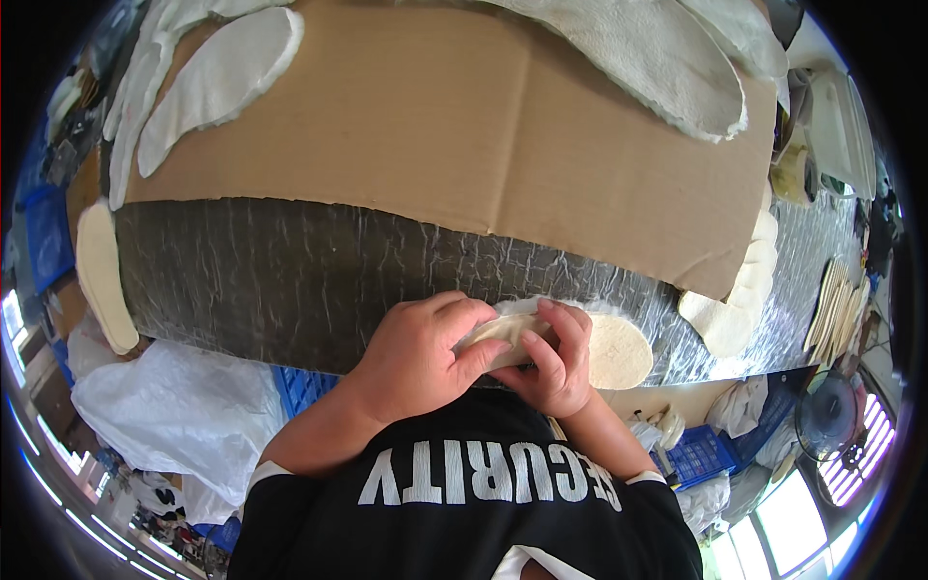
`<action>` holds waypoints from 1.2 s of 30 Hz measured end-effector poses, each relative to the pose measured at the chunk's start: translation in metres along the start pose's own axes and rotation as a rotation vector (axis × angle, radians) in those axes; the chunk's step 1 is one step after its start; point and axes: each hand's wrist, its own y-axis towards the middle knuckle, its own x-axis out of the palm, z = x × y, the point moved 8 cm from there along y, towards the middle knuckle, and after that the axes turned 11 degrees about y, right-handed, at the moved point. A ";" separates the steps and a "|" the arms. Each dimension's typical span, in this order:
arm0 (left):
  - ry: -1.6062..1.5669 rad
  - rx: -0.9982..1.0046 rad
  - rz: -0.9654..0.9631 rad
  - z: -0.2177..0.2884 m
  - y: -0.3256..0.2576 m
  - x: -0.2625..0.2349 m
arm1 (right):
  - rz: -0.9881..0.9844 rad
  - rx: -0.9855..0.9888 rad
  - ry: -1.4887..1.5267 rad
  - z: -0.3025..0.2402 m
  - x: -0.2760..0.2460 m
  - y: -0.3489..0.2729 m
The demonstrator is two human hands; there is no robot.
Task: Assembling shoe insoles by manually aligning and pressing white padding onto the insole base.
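Near the front edge of the dark table (242,280), my two hands grip a cream insole (512,331) with white fluff along its far edge. My left hand (420,353) pinches its left part between thumb and fingers. At its right part, my right hand (559,362) curls its fingers and thumb around it, close to my left thumb. A rounded cream end (621,353) sticks out beyond my right hand; whether it belongs to the same insole or another one, I cannot tell.
Brown cardboard (387,116) covers the table's far part, with white fleece insoles (227,82) on it. Cream insoles (739,314) lie at the right, another (101,280) at the left edge. Thin wooden sticks (833,309) are far right. A white plastic bag (184,406) hangs below left.
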 end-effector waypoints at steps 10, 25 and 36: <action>-0.147 0.001 0.036 -0.013 -0.007 0.000 | 0.015 0.007 0.023 -0.006 0.003 -0.001; -0.196 0.033 0.039 -0.028 -0.008 -0.010 | -0.499 0.456 0.166 0.039 -0.007 0.049; -0.130 0.087 0.110 -0.027 -0.014 -0.014 | -0.536 0.568 0.327 0.038 0.002 0.044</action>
